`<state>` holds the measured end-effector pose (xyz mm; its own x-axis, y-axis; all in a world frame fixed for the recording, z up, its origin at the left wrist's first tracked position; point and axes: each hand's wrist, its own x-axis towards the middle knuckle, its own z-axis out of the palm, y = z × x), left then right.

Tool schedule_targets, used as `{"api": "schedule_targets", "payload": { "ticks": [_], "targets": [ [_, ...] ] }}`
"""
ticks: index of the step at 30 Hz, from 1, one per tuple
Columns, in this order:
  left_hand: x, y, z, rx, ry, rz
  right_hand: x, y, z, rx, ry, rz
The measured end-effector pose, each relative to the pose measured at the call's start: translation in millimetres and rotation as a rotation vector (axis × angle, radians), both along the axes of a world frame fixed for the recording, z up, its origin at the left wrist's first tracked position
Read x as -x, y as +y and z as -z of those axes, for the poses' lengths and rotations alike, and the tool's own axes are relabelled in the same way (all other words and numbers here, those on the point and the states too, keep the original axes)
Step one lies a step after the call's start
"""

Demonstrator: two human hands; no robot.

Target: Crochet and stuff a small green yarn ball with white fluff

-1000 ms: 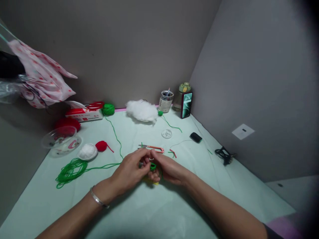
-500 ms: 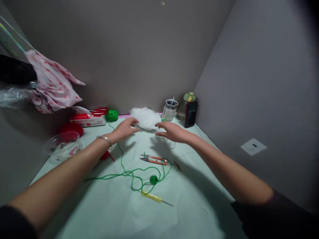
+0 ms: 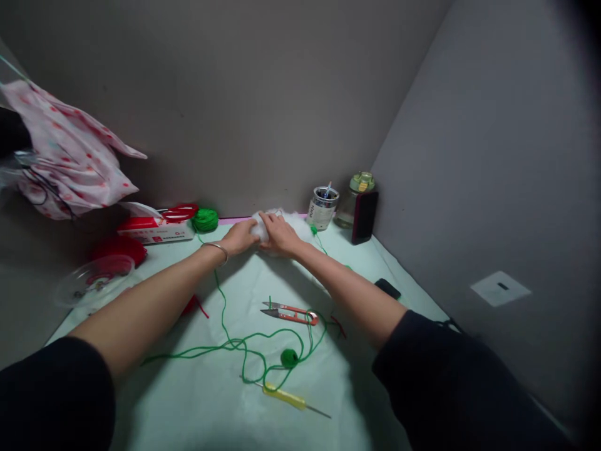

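Note:
A fluffy white wad of stuffing (image 3: 297, 224) lies at the back of the table against the wall. My left hand (image 3: 240, 237) grips its left side, a metal bangle on the wrist. Over the front of the wad, my right hand (image 3: 278, 235) has its fingers curled into the fibre, close beside the left fingers. Nearer to me are orange-handled thread snips (image 3: 293, 314), a small green crocheted ball (image 3: 289, 358) with loops of green yarn, and a yellow-handled hook tool (image 3: 284, 396).
At the back left stand a red-and-white box (image 3: 157, 230), a green yarn ball (image 3: 205, 220) and a clear plastic tub (image 3: 94, 282). A can (image 3: 323, 208), a bottle (image 3: 346, 210) and a dark phone (image 3: 365, 218) stand at the back right. A pink dotted cloth (image 3: 75, 150) hangs upper left.
Both hands have closed in on the white stuffing and now hold it; my right hand moved left across its front. The view has shifted slightly, and a dark object shows by my right forearm.

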<state>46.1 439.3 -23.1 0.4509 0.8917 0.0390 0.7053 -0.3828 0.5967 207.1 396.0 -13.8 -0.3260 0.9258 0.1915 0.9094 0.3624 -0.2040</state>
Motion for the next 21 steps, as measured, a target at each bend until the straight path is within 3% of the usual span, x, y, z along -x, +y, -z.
{"api": "schedule_targets", "payload": {
  "ticks": [3,5,9,13,14,15,18,21],
  "targets": [
    [14.0,-23.3,-2.7,0.036,0.007,0.093,2.0,-17.0,14.5,0.006,-0.053,-0.04],
    [24.4,-36.2,-13.4,0.044,-0.026,0.12,3.2,-24.4,19.9,0.002,-0.079,-0.047],
    [47.9,-54.9,-55.0,0.033,-0.2,0.11,6.8,-24.9,22.6,-0.012,-0.103,-0.015],
    [75.3,-80.7,-101.1,-0.025,-0.5,0.019,13.0,-19.0,21.3,-0.024,-0.089,0.02],
    [80.6,-90.0,-108.6,-0.032,-0.621,-0.02,14.4,-18.2,19.8,-0.02,-0.082,0.018],
    [84.8,-100.2,-113.6,0.05,-0.862,-0.073,15.2,-17.8,17.3,-0.008,-0.075,0.005],
    [90.7,-130.2,-113.8,0.344,-1.275,-0.209,11.9,-20.0,2.8,0.054,-0.054,-0.088],
    [91.1,-148.6,-99.7,0.429,-1.33,-0.251,1.2,-26.6,-19.2,0.077,-0.022,-0.176]
  ]
}}
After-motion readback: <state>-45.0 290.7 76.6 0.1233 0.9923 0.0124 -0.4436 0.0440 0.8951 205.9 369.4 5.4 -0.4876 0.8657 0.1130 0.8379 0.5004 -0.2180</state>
